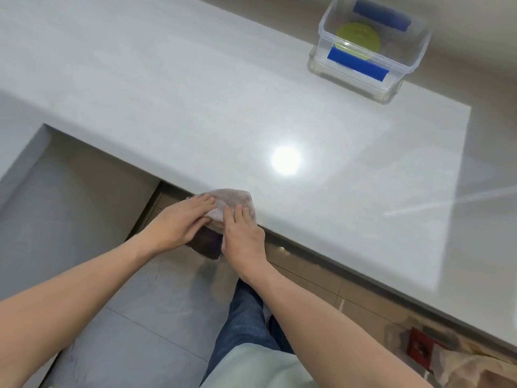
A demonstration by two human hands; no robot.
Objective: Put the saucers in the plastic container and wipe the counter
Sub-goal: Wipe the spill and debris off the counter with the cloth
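A clear plastic container [369,49] with blue clips stands at the far right of the white counter [223,93]. Inside it lies a yellow-green saucer [359,37]. At the counter's near edge a greyish cloth [232,201] is draped over the rim. My left hand [181,222] presses flat on the cloth's left side. My right hand [242,231] holds its right side, fingers on top. Both hands touch each other over the cloth.
The counter turns a corner at the left, above grey floor tiles [126,317]. A bright lamp reflection [285,161] shines on the counter. My jeans leg [246,317] is below. Patterned bags [461,359] lie on the floor at the bottom right.
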